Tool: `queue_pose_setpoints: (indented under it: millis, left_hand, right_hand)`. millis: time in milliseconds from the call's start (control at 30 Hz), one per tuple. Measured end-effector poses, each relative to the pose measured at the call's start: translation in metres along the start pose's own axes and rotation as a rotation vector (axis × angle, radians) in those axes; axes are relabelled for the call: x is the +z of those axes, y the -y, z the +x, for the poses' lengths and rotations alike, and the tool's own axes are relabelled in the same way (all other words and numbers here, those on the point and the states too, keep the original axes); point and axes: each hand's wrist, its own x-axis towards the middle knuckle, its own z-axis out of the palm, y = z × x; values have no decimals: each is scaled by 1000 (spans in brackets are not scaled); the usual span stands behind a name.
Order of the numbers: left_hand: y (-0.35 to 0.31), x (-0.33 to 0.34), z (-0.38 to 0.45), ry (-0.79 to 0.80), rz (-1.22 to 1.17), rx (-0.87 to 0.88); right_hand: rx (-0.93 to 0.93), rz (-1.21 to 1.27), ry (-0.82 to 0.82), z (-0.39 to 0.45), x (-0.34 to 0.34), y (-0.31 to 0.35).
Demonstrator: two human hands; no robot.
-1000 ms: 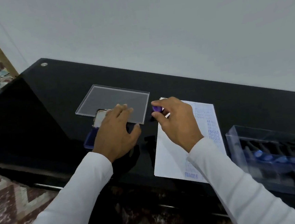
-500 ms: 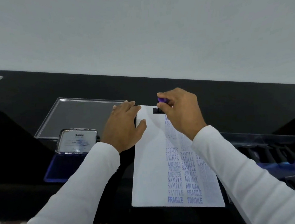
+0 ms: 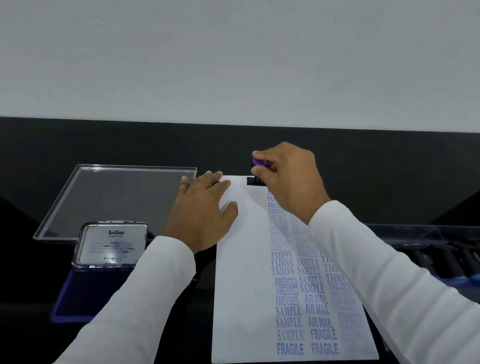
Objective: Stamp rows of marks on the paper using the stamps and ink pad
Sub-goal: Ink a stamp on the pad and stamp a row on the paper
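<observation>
A white sheet of paper (image 3: 243, 297) lies on the black table, printed with columns of blue words such as FRAGILE, SAMPLE and AIR MAIL. My right hand (image 3: 291, 180) grips a stamp (image 3: 257, 172) with a purple knob and black base, set down on the paper's top edge. My left hand (image 3: 203, 211) lies flat, fingers straight, on the paper's upper left corner. The open ink pad (image 3: 96, 281), with a blue pad and a raised silver lid, sits to the left of my left sleeve.
A clear plastic lid (image 3: 112, 198) lies behind the ink pad. At the right, a clear box (image 3: 448, 253) holds several more stamps with dark handles. A pale wall rises behind the black table (image 3: 377, 175).
The view swung from the ink pad to the paper. My right hand brought the stamp from the paper's corner onto its top edge. My left hand left the ink pad and rests on the paper.
</observation>
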Motion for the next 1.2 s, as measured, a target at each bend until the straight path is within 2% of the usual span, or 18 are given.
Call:
queue_pose_setpoints:
  millis: [1200]
  left_hand:
    - [3,2,0,29,9,5]
  right_hand:
    - [22,-12,51,9,14,-10]
